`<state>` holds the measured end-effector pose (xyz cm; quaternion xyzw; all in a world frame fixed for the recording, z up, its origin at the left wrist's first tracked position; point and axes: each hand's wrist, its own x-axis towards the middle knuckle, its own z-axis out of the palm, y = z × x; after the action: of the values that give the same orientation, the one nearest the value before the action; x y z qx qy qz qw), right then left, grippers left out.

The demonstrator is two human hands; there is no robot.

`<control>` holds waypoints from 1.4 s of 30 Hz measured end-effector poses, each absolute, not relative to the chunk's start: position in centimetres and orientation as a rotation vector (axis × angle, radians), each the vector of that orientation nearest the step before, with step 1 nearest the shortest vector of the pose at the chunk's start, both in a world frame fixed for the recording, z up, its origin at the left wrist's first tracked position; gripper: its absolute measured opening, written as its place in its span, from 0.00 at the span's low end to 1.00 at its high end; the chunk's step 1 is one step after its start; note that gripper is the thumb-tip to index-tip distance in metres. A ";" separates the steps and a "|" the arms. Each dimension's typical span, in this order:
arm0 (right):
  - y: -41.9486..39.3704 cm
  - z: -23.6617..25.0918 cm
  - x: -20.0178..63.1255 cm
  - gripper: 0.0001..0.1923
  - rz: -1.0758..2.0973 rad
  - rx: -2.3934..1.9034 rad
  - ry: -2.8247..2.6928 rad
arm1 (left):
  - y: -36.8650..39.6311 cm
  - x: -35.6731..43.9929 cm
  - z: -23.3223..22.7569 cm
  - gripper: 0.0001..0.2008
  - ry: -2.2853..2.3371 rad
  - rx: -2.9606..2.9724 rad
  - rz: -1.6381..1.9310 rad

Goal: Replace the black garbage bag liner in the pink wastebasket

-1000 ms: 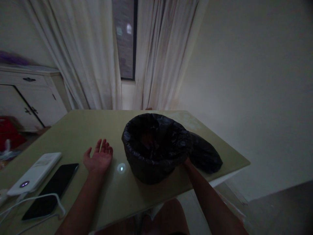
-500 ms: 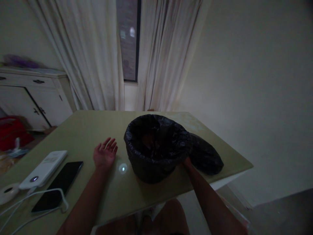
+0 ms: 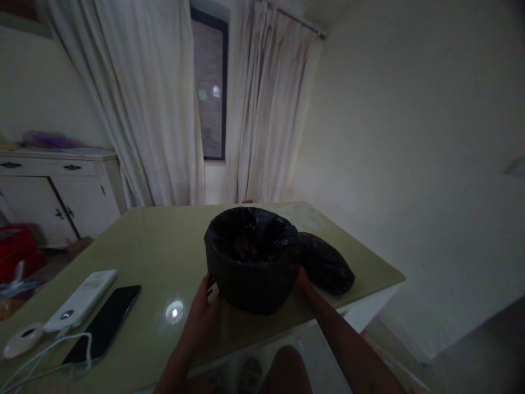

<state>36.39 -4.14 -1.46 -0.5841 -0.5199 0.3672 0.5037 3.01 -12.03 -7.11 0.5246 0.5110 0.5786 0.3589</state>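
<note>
At the far left of the table [image 3: 156, 241], a small white round disc [image 3: 22, 340] with a white cable [image 3: 41, 355], then a white power bank [image 3: 81, 300] and just beside it a black phone [image 3: 104, 323] lying flat. Further right, a bright light reflection [image 3: 174, 312] on the table surface. Then the left hand [image 3: 203, 312], fingers [image 3: 206, 284] spread and pressed against the lower left side of the bin. In the middle, near the front edge, the bin [image 3: 252, 268] lined with a black bag, standing upright. On its right side the right hand [image 3: 302, 282], mostly hidden behind the bin; grip cannot be told. Just right of it, a black bag bundle [image 3: 326, 265], touching the bin.
</note>
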 end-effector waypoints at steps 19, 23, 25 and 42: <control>-8.8 2.3 36.1 0.39 0.782 -1.076 -0.951 | -13.8 2.0 2.4 0.20 1.297 1.731 2.084; -5.5 8.9 37.3 0.40 0.538 -1.261 -1.190 | -11.0 1.2 5.4 0.24 1.286 1.368 2.034; -3.7 11.6 37.3 0.33 0.431 -1.427 -1.394 | -9.5 1.4 6.9 0.26 1.255 1.205 1.853; -0.5 25.4 32.8 0.13 -0.158 -1.638 -1.866 | -7.7 0.9 15.2 0.09 1.512 1.796 1.717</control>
<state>32.84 -0.51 25.40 -0.6236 -0.7102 -0.0602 0.3212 0.86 -7.70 15.20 0.6133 0.5165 0.5862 0.1163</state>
